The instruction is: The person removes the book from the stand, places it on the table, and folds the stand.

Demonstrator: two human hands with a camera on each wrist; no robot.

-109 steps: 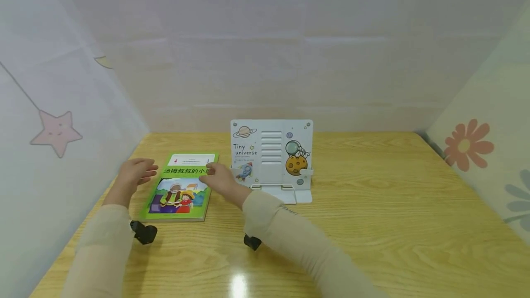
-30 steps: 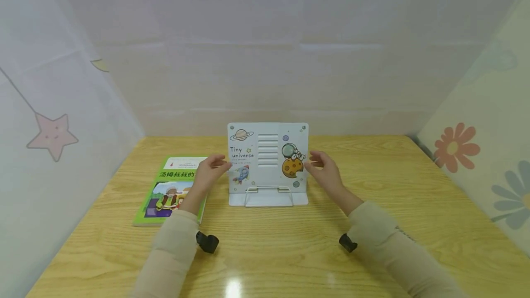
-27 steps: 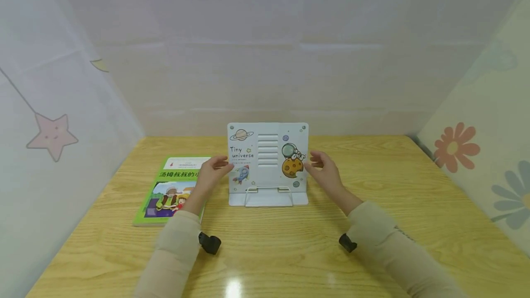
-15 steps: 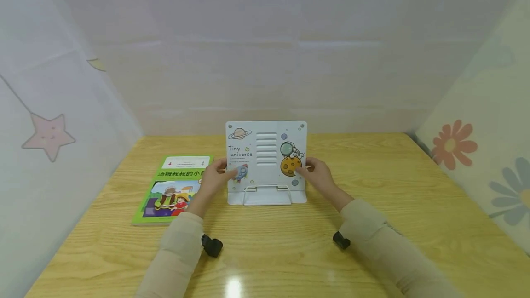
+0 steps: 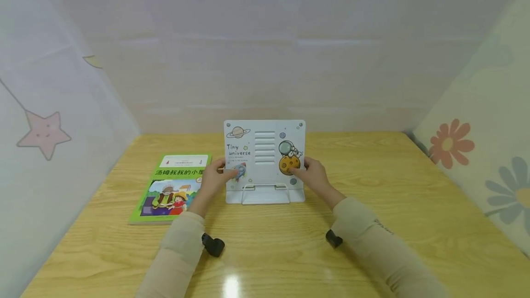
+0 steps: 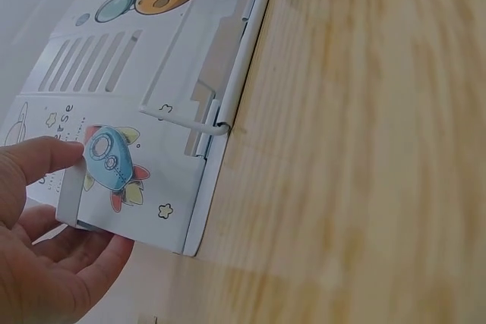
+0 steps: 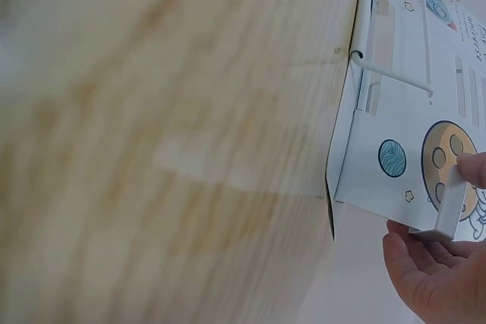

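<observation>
A white metal book stand [image 5: 265,174] with a "Tiny universe" print stands upright on the table. My left hand [image 5: 213,179] pinches its left edge, thumb in front by the rocket and the other fingers behind. On the right edge my right hand [image 5: 318,179] does likewise, its thumb over the orange planet. In the left wrist view, the left thumb touches a white side clip [image 6: 71,191], and the right wrist view has the right thumb at the matching clip [image 7: 449,206]. A wire page holder [image 6: 182,121] crosses the stand's lower front. The fingertips behind the panel are partly hidden.
A green picture book [image 5: 142,210] lies flat to the left of the stand, partly behind the left forearm. The wooden table [image 5: 393,197] is bounded by pale cloth walls at the back and both sides. Black wrist cameras [image 5: 213,244] hang below the cuffs.
Both hands have left the area around the green book and come to the stand. Over the last second they have closed onto its side edges. Book and stand look unmoved; the view shifts slightly.
</observation>
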